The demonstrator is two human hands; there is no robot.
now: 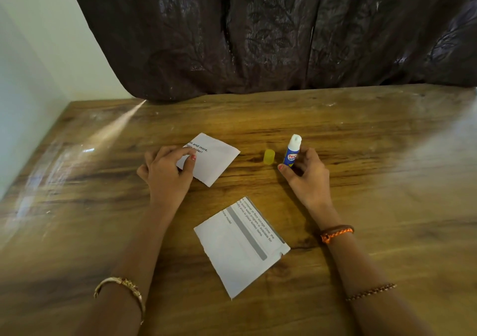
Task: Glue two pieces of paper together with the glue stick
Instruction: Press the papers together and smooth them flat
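Note:
A small white printed paper lies on the wooden table, and my left hand grips its left edge between thumb and fingers. My right hand holds a blue and white glue stick upright, uncapped, its white tip showing. The stick's yellow cap stands on the table between the two hands. A larger white paper with a grey stripe and printed lines lies flat nearer to me, untouched.
A dark patterned curtain hangs behind the table's far edge. A pale wall borders the left side. Bracelets sit on both wrists.

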